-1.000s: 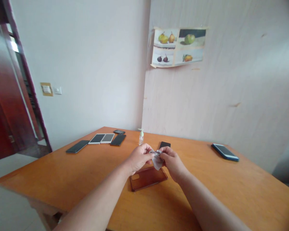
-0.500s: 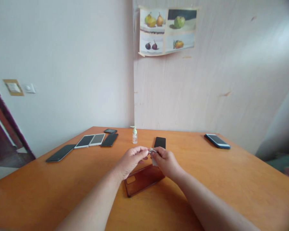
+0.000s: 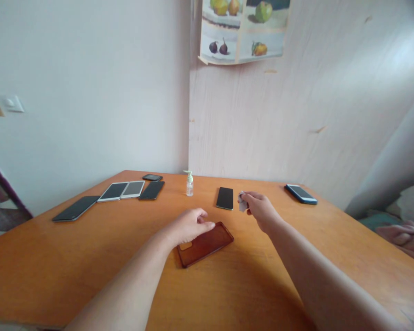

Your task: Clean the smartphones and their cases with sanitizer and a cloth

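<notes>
My left hand (image 3: 189,225) is over the upper left part of a translucent brown-red phone case (image 3: 210,246), its thumb and fingers apart with nothing between them. Whether it touches the case I cannot tell. The case lies on the table with its camera cutout towards the left. Farther right, my right hand (image 3: 260,209) pinches a small crumpled white cloth or tissue (image 3: 242,202). Just left of that cloth, a black phone (image 3: 225,198) lies face up on the table.
A small clear pump bottle (image 3: 189,185) with a pale green top stands at the back of the orange-brown table (image 3: 279,285). Several phones lie at the left, among them a white one (image 3: 113,191) and a dark one (image 3: 76,208). A blue-cased phone (image 3: 301,194) is at the right.
My hands have moved apart: the right went rightward with the white cloth, the left stayed over the case and its fingers spread. The view has tilted down a little.
</notes>
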Tool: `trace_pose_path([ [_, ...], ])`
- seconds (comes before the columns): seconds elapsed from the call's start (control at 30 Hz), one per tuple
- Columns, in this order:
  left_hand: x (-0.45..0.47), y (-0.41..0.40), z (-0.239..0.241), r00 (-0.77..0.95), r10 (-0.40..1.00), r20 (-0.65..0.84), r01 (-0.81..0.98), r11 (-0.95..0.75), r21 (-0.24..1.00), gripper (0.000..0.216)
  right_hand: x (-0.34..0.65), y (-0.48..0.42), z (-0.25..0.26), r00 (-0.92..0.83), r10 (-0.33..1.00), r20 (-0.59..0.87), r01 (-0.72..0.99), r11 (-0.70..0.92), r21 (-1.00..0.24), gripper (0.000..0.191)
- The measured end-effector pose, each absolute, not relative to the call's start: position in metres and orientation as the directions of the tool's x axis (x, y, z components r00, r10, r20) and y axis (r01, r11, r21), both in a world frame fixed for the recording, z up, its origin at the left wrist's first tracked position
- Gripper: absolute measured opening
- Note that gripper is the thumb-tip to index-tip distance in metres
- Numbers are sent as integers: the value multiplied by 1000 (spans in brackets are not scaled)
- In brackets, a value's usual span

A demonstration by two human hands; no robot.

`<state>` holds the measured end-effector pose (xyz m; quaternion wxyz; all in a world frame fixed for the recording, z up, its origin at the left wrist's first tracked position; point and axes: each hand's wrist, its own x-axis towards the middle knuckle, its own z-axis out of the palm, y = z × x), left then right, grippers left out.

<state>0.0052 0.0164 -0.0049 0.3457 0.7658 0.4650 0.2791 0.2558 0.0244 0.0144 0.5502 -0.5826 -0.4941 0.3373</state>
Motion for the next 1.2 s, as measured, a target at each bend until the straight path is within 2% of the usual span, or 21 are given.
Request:
trace_pose_path([
  [0.1,5,10,-1,492,865,96,613,-422,668,62,250,21,3,184,978,100,241,54,-969,33],
  [0.2,5,2,6,504,860,81,723,-471,505,67,247,16,-12,121,991,60,255,28,-966,23],
  [0.33,6,-8,12,543,837,72,751,-522,405,66,246,14,-28,110,992,56,224,30,-974,28],
  [0.5,10,-12,12,544,835,86,741,-526,418,59,248,15,-32,57,989,140,384,108,-917,19],
  [0.67,17,-11,5,561,819,121,704,-549,450,58,242,5,-22,-25,972,233,619,198,-760,15],
  [0.8,25,-10,-3,560,806,191,669,-577,469,67,225,-9,-14,-213,916,339,675,389,-627,16],
  [0.87,27,-10,-6,561,801,208,655,-584,480,72,215,-15,-13,-294,900,323,721,430,-543,21],
  [0.93,29,-10,-8,561,801,210,645,-582,495,76,207,-17,-12,-286,914,287,812,390,-435,19],
  [1.03,28,-10,-10,542,817,197,655,-558,510,86,203,-16,-10,-185,950,251,920,257,-296,13],
  [1.2,28,-10,-11,525,835,165,674,-527,518,94,219,-11,-2,-66,978,199,977,104,-187,10],
])
